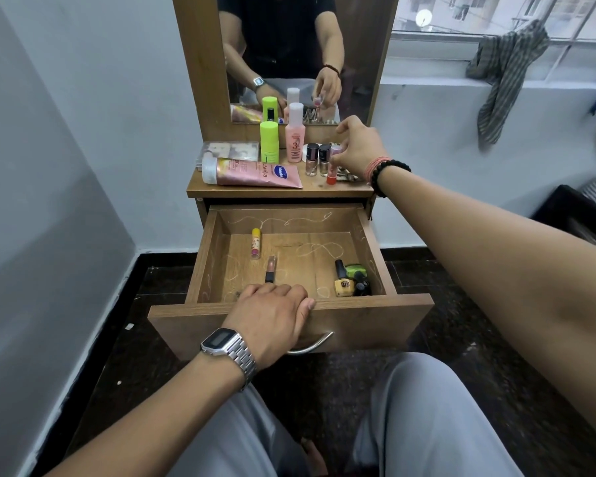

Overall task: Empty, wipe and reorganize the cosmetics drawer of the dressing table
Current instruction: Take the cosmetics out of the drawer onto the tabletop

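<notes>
Left hand on the open drawer's front edge, right hand setting a red bottle on the dressing table top.

The left hand [272,316], watch at the wrist, lies over the near edge of the drawer [375,309], fingers curled around the front board. The right hand [356,148] reaches far across with the arm stretched out, fingertips pinching the cap of a small red bottle [331,175] standing on the table top [279,191], just right of two clear nail polish bottles [318,160]. The wooden drawer is pulled out and holds a yellow lip balm [255,243] at far left, a pink lip gloss [271,268] just beyond the left hand, and a cluster of nail polish bottles [351,278] in its near right corner.
</notes>
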